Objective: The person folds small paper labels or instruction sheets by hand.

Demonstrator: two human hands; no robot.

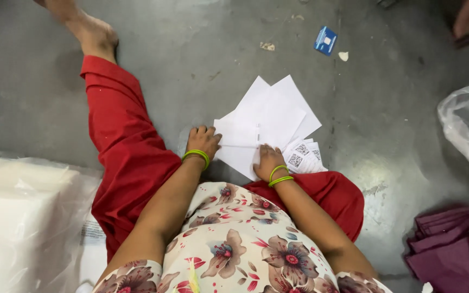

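white paper sheets (267,122), fanned loosely on grey floor (191,49) between red-trousered legs, plain and flat, edges overlapping. left hand (203,141) pressed flat on left edge, right hand (267,160) flat on lower corner (likely steadying the stack), neither grip pinching anything. small printed labels (304,157) tucked beside right hand.

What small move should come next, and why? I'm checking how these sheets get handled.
Probably slide the top white sheet square with the fanned ones under it: the left hand rests on its edge, the right hand lies flat on it beside the small printed cards.
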